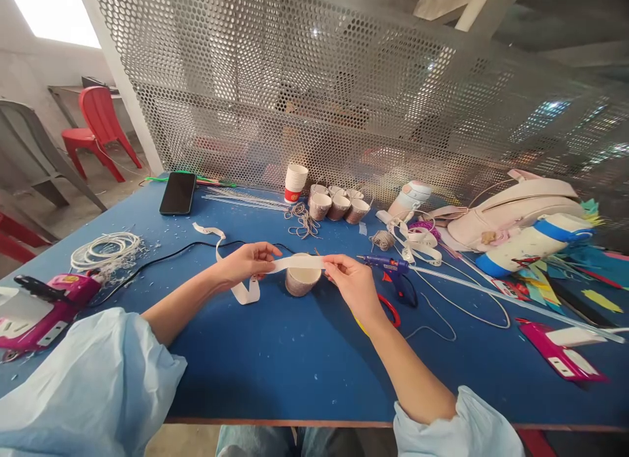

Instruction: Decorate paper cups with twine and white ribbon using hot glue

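Observation:
A white ribbon (299, 263) is stretched level between my two hands, just above a paper cup (301, 283) with a brownish wrapped side. My left hand (250, 263) pinches the ribbon on the left, and its loose tail trails down onto the blue table. At the other end, my right hand (351, 280) grips the ribbon between thumb and fingers. Beside my right hand lies a blue glue gun (390, 265) with an orange-handled tool (389, 311) partly hidden under my wrist.
Several wrapped cups (339, 206) stand at the back near a stack of paper cups (295, 181). A phone (177, 193) lies back left. Coiled white cord (105, 250) and a pink power strip (54, 309) are at left; bottles and a pink bag (515, 211) fill the right.

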Demonstrator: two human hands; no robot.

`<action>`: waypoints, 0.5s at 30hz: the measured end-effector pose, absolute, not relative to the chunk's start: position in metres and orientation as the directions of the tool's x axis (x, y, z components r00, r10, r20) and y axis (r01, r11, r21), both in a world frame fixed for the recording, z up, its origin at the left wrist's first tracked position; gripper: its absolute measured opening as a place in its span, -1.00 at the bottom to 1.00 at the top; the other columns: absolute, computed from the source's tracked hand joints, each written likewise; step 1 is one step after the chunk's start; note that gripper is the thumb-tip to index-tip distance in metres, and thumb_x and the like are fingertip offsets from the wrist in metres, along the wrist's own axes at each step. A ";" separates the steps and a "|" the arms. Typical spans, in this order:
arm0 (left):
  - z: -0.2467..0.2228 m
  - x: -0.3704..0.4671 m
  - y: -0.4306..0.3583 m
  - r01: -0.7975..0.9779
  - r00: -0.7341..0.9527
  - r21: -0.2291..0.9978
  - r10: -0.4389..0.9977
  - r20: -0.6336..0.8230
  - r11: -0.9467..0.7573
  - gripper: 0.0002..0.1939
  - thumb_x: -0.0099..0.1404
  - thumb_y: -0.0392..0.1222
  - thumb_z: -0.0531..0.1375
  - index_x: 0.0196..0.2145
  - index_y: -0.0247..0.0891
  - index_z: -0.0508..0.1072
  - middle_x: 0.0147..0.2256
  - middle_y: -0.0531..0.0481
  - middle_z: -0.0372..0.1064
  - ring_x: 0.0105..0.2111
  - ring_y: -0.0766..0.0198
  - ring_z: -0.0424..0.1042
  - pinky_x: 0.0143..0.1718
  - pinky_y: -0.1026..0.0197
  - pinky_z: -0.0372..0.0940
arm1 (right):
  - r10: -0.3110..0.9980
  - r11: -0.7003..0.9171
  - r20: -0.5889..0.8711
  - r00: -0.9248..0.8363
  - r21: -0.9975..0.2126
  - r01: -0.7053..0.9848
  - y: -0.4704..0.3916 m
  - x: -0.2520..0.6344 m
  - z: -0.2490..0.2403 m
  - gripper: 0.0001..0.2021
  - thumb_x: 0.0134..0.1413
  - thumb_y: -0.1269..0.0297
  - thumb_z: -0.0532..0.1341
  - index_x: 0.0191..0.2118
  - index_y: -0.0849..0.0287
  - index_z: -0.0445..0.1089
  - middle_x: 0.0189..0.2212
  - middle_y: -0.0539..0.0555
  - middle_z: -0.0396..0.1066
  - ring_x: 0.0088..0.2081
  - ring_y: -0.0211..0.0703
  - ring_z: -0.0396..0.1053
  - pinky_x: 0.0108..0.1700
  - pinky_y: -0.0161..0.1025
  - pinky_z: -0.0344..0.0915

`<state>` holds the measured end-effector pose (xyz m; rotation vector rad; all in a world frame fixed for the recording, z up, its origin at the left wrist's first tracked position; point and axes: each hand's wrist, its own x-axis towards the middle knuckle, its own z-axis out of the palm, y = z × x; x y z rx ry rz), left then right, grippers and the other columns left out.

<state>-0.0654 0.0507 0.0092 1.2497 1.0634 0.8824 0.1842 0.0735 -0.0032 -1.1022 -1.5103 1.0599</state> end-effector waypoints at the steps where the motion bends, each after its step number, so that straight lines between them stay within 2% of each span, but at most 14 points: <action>1: 0.010 -0.064 0.050 0.046 0.300 0.990 0.943 -0.142 0.135 -0.61 0.10 -0.16 0.30 -0.13 -0.33 0.35 -0.50 0.15 0.23 -0.56 0.43 0.18 -0.57 0.32 0.04 | 0.970 0.223 0.202 -0.138 -0.962 0.158 0.074 0.185 -0.004 -0.75 -0.06 0.08 0.34 -0.33 0.15 0.57 -0.45 0.04 0.52 -0.43 -0.19 0.38 -0.29 -0.20 0.37; 5: 0.011 -0.058 0.045 0.097 0.348 0.987 0.925 -0.153 0.127 -0.54 0.09 -0.19 0.27 -0.04 -0.34 0.34 -0.53 0.17 0.21 -0.56 0.40 0.16 -0.52 0.29 0.07 | 0.969 0.227 0.203 -0.143 -0.956 0.185 0.074 0.183 -0.005 -0.75 -0.06 0.09 0.32 -0.33 0.15 0.57 -0.40 0.07 0.54 -0.38 -0.15 0.39 -0.25 -0.18 0.35; 8: 0.011 -0.048 0.039 0.124 0.387 0.987 0.911 -0.144 0.103 -0.54 0.07 -0.22 0.26 -0.04 -0.32 0.34 -0.55 0.18 0.23 -0.53 0.38 0.19 -0.47 0.28 0.10 | 0.971 0.206 0.177 -0.163 -0.960 0.187 0.074 0.181 -0.004 -0.75 -0.06 0.09 0.30 -0.33 0.16 0.56 -0.39 0.08 0.55 -0.38 -0.12 0.42 -0.26 -0.18 0.36; 15: 0.001 -0.014 0.020 0.043 0.285 0.988 0.947 -0.151 0.145 -0.70 0.05 -0.17 0.24 -0.27 -0.23 0.23 -0.57 0.18 0.30 -0.53 0.30 0.35 -0.45 0.27 0.16 | 0.971 0.148 0.102 -0.218 -0.968 0.205 0.072 0.176 -0.004 -0.71 -0.09 0.08 0.30 -0.29 0.16 0.56 -0.32 0.09 0.58 -0.28 -0.04 0.47 -0.21 -0.16 0.35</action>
